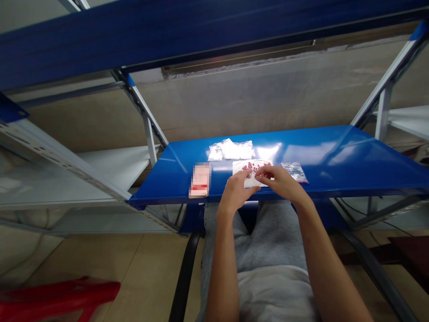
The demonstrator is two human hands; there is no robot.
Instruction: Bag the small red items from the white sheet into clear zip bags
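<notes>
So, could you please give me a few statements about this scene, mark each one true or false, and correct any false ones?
1. The left hand and the right hand both touch the red-dotted white packet. True.
2. The blurred pink-and-red pack lies to the right of both hands. False: it lies to their left.
3. The clear plastic bags lie on the blue metal shelf, beyond the hands. True.
4. The right hand holds the small clear bag. False: that bag lies on the shelf, and the right hand is at the red-dotted white packet.
5. A red plastic stool is on the floor at lower left. True.
</notes>
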